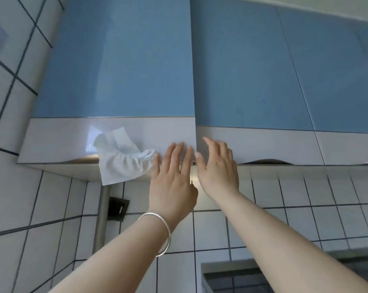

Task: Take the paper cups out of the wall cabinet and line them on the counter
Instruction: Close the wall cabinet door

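**Both hands at the bottom edge of the closed wall cabinet**

The view looks up at a wall cabinet [119, 66] with glossy blue doors and a pale band along the bottom. Its doors are shut, so the paper cups cannot be seen, and whether they are inside cannot be told.

The left hand [172, 178] is raised with its fingers straight and slightly spread. The fingertips lie against the pale band at the lower right corner of the left door [107, 60], just above the bottom edge. It holds nothing. A silver bangle [159, 233] sits on that wrist.

The right hand [217, 166] is just beside it, fingers straight and close together, resting at the lower left corner of the right door [242, 66], next to the gap between the two doors. It holds nothing either. The two hands are near each other but apart.

A crumpled white cloth [119, 157] hangs from the bottom edge of the left door, just to the left of the left hand. Whether the hand touches it cannot be told.

Below the cabinet, white wall tiles [284, 193] with dark grout run across the wall. A dark socket plate [117, 208] sits beside a metal pipe [101, 218] under the cabinet's left part.
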Demonstrator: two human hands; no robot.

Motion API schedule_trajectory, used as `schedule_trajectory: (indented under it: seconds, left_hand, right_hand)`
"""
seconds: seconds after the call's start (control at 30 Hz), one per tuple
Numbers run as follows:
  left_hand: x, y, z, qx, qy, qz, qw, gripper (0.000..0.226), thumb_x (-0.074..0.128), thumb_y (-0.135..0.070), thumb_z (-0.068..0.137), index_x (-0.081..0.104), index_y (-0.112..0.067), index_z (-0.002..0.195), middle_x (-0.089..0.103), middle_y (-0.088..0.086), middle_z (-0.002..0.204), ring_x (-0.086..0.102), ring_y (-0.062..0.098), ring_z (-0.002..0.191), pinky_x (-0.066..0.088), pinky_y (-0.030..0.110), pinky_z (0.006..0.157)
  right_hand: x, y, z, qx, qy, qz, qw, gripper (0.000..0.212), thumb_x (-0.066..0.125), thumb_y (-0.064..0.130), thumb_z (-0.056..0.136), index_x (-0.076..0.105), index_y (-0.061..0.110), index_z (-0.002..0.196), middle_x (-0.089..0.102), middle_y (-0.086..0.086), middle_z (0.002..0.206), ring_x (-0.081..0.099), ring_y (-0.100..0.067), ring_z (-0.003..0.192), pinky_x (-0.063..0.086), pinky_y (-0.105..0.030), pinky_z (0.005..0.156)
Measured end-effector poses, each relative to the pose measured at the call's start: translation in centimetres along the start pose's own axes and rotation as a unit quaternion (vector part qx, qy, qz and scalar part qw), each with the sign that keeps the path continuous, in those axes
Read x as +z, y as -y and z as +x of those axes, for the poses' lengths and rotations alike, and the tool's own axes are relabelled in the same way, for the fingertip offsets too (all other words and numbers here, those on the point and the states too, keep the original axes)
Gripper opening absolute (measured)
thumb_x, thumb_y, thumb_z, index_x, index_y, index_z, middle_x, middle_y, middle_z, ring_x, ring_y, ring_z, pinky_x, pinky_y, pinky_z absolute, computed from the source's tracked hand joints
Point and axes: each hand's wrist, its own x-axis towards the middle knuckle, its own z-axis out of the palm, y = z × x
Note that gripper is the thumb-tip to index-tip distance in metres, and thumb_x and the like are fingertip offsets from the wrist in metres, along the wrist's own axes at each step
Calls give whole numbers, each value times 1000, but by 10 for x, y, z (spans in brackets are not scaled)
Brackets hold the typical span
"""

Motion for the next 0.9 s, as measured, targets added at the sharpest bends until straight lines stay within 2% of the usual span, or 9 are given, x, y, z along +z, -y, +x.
schedule_trajectory:
  seconds: [0.07,0.13,0.27,0.43,0.53,0.63,0.73,0.9]
  left_hand:
    - [13,0,-2,2,3,16,1000,86,73,-25,53,49,-9,134,50,13,141,27,25,133,19,49,106]
    - [24,1,-2,0,4,35,999,87,74,-27,52,49,-8,133,49,13,142,26,26,134,19,50,105]
    - [42,3,-2,0,-14,52,999,82,72,-31,59,49,-7,134,49,13,143,27,26,134,20,53,106]
    - [53,4,-4,4,-36,65,997,70,55,-29,72,40,-6,136,47,15,144,29,31,136,19,56,107]
    - [54,2,-4,-3,-21,79,997,63,40,-28,78,44,-5,137,47,16,144,38,34,136,20,57,107]
    - [60,6,-3,7,-28,92,995,62,37,-26,80,39,-8,139,45,16,145,31,33,137,18,57,107]
    - [66,11,-2,19,-38,110,993,63,42,-26,80,30,-8,140,44,16,146,25,32,136,18,56,108]
    - [62,13,-1,31,-6,138,990,84,66,-30,73,25,-7,142,41,15,148,22,30,138,17,53,109]
  right_hand:
    - [11,-8,4,1,26,-21,999,54,29,40,97,20,25,149,16,-2,159,12,-19,146,15,-35,118]
    - [22,-14,8,12,40,-35,998,57,26,41,98,11,25,151,2,-1,162,-1,-18,149,4,-35,121]
    - [39,-19,13,11,28,-63,998,59,24,41,98,4,24,151,-8,0,161,-11,-17,148,-6,-37,120]
    - [53,-21,14,-19,-24,-85,996,60,15,39,95,1,22,151,-8,-4,161,-11,-20,148,-8,-39,119]
    - [56,-20,15,-39,-39,-108,993,59,16,35,96,-1,21,151,-10,-6,161,-13,-21,148,-9,-40,119]
    - [59,-20,16,-48,-53,-106,992,58,20,33,99,-1,21,151,-10,-7,161,-13,-22,148,-11,-40,118]
    - [62,-21,18,-84,-101,-125,983,61,10,35,92,8,20,151,2,-10,161,-3,-26,149,-11,-39,115]
    - [66,-23,20,-91,-103,-128,982,65,7,36,88,19,20,150,12,-12,160,6,-29,148,-7,-41,115]
